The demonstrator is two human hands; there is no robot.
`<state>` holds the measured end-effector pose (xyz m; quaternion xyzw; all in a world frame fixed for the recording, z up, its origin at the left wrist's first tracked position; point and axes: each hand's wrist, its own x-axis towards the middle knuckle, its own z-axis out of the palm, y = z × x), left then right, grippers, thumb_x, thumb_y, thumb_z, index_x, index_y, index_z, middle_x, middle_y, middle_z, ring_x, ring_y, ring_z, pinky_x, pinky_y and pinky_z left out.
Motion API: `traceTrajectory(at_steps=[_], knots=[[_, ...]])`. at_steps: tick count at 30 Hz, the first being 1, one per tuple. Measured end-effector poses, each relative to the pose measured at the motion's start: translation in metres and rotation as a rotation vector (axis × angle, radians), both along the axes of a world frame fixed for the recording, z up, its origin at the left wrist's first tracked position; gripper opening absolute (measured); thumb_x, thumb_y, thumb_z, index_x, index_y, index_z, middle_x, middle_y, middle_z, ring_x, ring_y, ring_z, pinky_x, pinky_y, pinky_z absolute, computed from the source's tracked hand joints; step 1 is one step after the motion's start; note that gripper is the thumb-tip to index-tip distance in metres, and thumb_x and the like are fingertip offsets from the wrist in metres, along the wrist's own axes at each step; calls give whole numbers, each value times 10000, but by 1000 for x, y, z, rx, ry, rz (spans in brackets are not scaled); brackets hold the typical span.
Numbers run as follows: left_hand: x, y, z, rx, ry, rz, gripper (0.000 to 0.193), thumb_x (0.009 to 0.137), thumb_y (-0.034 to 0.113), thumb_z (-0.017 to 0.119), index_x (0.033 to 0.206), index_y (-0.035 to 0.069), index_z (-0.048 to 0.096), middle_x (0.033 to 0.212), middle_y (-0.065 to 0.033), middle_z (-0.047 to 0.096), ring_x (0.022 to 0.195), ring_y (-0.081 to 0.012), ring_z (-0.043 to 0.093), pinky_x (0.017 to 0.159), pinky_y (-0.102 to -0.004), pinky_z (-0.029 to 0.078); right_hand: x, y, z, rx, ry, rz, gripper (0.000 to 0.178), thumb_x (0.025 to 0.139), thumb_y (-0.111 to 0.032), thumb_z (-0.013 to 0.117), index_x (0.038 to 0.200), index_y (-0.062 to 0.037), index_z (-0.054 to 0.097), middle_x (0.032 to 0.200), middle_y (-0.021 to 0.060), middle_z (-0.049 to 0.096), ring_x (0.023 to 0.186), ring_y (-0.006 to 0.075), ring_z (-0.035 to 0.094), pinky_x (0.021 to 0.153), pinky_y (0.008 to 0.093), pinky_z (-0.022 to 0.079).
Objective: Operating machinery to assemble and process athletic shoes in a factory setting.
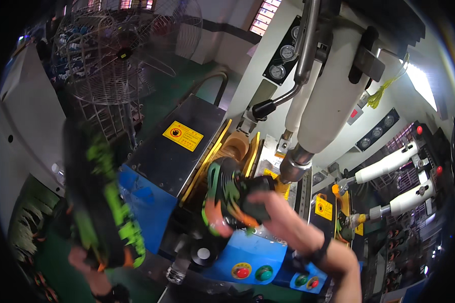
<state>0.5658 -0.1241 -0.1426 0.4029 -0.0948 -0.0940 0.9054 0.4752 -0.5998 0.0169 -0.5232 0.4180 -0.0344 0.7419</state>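
Observation:
My left hand [82,260], low at the left, grips the end of a black shoe [98,197] with bright green sole edging. This shoe stands upright and is smeared by motion. Near the middle, a second shoe [225,194], black and green with an orange part, lies in the press between its yellow-edged side pads [207,159]. My right hand [273,204] is closed around the black collar of that shoe, its fingertips partly hidden and blurred. Just above the hand, the metal-tipped white press arm [296,164] points down toward the machine bed.
A black lever [263,108] hangs above the press. Red [242,272] and green [264,273] buttons sit on the blue front panel. A wire-caged fan [124,53] stands at the far left. Another press station with white arms [389,169] is at the right.

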Motion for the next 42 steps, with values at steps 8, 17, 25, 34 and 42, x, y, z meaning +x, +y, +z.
traceTrajectory(at_steps=[8, 17, 25, 34, 42], knots=[[-157, 90, -53, 824, 230, 597, 252, 853, 115, 630, 969, -109, 634, 971, -197, 667, 864, -348, 648, 797, -417, 527, 109, -59, -41, -328, 176, -102, 305, 710, -26, 668, 981, 77, 573, 928, 178, 604, 763, 305, 626, 616, 441, 534], [-265, 19, -49, 665, 1094, -13, 540, 756, 133, 670, 1263, 5, 534, 1120, -154, 597, 1036, -308, 581, 834, -432, 519, 155, 1, -64, -1007, 323, 67, 340, 746, -153, 652, 964, 99, 587, 981, 235, 659, 923, 337, 680, 750, 423, 566], [-278, -39, -31, 1078, 313, -502, 810, 782, 198, 730, 1456, 19, 319, 1394, -177, 452, 1235, -305, 468, 1035, -411, 377, 129, 9, -109, -1077, 353, -128, 505, 736, -138, 579, 1148, 82, 388, 1047, 293, 588, 1031, 425, 596, 898, 454, 477], [-274, -64, -28, 961, 117, -437, 808, 807, 221, 739, 1466, 50, 304, 1386, -181, 452, 1256, -299, 443, 1053, -399, 346, 149, -3, -135, -1001, 251, -224, 274, 753, -120, 594, 965, 15, 485, 888, 173, 580, 839, 303, 605, 711, 437, 493], [-227, -68, -27, 1107, -242, -480, 732, 766, 160, 640, 1393, -69, 340, 1415, -232, 400, 1321, -364, 394, 1098, -436, 334, 130, -5, -95, -916, 292, 82, 712, 738, -282, 673, 1206, 100, 298, 1240, 334, 420, 1136, 451, 504, 986, 462, 439]])
